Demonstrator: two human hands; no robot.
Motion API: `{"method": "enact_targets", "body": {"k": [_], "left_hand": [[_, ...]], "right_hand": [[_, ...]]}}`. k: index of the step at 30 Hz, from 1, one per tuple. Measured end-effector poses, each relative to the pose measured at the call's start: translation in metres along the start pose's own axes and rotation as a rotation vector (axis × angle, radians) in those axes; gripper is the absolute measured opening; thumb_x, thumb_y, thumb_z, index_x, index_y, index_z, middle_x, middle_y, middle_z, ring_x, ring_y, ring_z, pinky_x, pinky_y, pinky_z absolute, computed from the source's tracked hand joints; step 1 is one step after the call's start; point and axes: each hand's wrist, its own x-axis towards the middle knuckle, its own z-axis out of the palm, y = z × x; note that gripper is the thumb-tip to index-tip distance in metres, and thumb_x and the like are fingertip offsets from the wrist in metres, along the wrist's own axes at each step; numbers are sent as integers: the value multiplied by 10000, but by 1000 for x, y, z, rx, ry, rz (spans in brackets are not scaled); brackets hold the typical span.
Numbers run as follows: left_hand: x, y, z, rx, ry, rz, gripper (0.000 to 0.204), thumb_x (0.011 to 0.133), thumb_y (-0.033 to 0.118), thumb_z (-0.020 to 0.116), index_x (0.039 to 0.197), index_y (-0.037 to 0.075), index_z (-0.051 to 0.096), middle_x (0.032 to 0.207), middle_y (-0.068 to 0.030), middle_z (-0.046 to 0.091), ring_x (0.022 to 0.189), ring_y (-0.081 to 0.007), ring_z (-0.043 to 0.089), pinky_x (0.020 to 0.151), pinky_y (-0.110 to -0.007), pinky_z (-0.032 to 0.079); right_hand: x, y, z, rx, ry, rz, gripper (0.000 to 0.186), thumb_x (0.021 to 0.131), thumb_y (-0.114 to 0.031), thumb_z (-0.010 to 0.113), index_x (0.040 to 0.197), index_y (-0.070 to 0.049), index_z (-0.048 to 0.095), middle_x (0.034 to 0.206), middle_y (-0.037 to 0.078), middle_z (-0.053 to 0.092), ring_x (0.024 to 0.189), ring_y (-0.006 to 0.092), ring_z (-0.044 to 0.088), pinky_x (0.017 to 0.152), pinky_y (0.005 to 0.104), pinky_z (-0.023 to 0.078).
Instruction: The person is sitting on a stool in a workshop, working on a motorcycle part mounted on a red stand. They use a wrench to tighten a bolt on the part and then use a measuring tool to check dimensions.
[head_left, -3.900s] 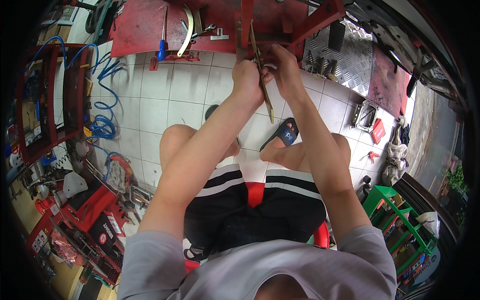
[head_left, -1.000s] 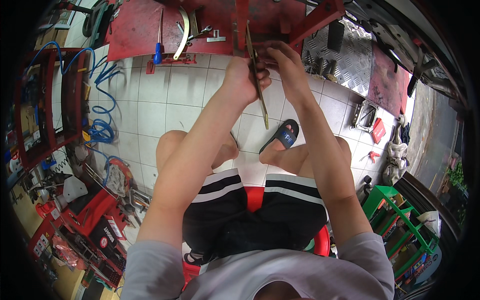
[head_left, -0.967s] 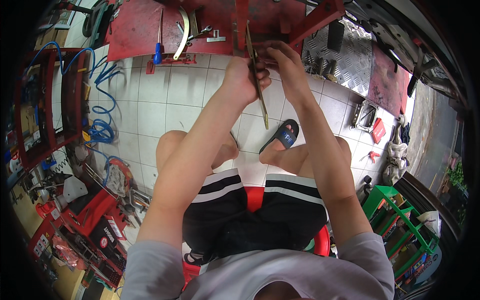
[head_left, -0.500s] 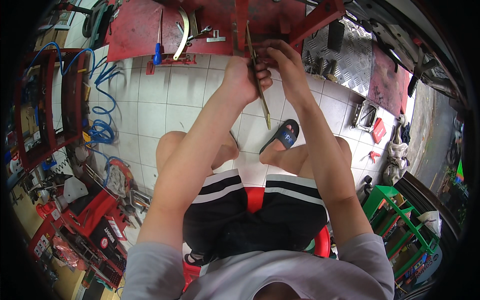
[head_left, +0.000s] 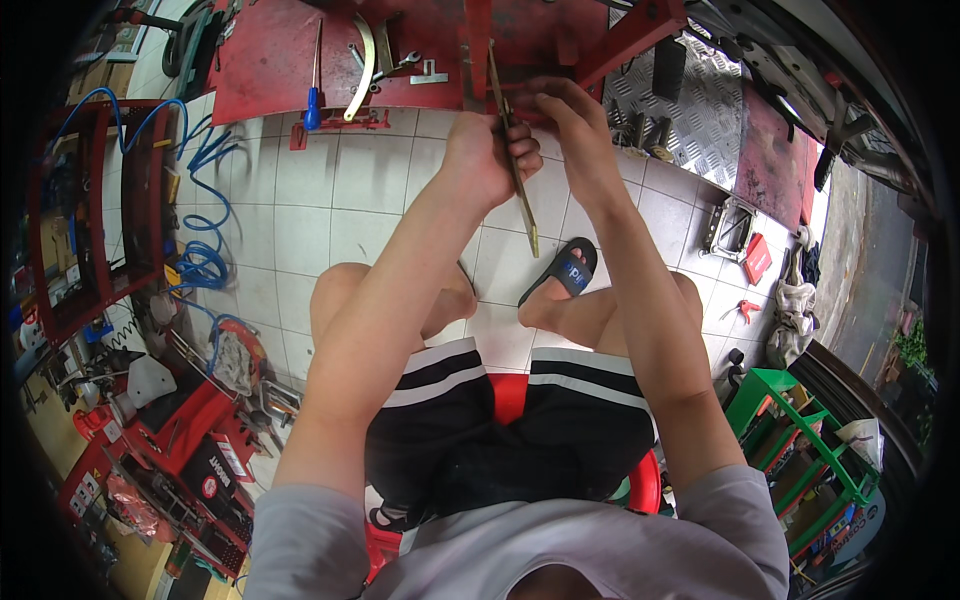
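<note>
My left hand (head_left: 487, 158) is closed around a long, thin, brass-coloured metal strip (head_left: 529, 222), seen almost edge-on and slanting toward me at its near end. Just right of its upper part is my right hand (head_left: 582, 125), fingers bent inward with the tips at the strip; whatever they pinch is too small and shaded to make out. Beyond the hands, on a red metal platform (head_left: 270, 75), lie a blue-handled screwdriver (head_left: 313, 110), a curved brass-coloured strip (head_left: 364, 75), a wrench (head_left: 395, 66) and a small grey metal bracket (head_left: 430, 73).
A red upright post (head_left: 476, 30) stands close beyond my hands. Blue coiled hose (head_left: 203, 265) hangs at left beside a red shelf frame (head_left: 95, 225). At right are a metal frame piece (head_left: 730, 230), a red box (head_left: 757, 259), a red-handled tool (head_left: 745, 310) and a green rack (head_left: 765, 390).
Almost nothing differs. The whole view has shifted very slightly, and both hands keep their places at the brass-coloured strip.
</note>
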Motion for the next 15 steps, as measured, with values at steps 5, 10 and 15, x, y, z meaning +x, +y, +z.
{"method": "enact_targets", "body": {"k": [5,10,15], "left_hand": [[-1,-1,2,-20,19,-1,105,894,61,333,846,57,427,671,-5,348,574,-115,321,496,-251,275],[-1,-1,1,-22,-11,6,131,898,70,332,857,42,453,683,-7,376,572,-106,321,501,-243,291],[-1,-4,2,-36,24,40,155,913,69,320,875,30,465,694,-13,392,576,-105,329,507,-240,312]], "right_hand": [[6,6,-5,-49,8,-11,235,874,-148,562,1031,13,630,962,85,674,897,139,610,787,293,465],[3,14,0,-180,-36,224,244,895,-166,583,1020,36,639,857,77,684,723,124,646,653,262,506],[4,14,2,-180,-28,183,236,897,-161,607,971,58,653,814,92,682,685,111,646,635,241,517]]}}
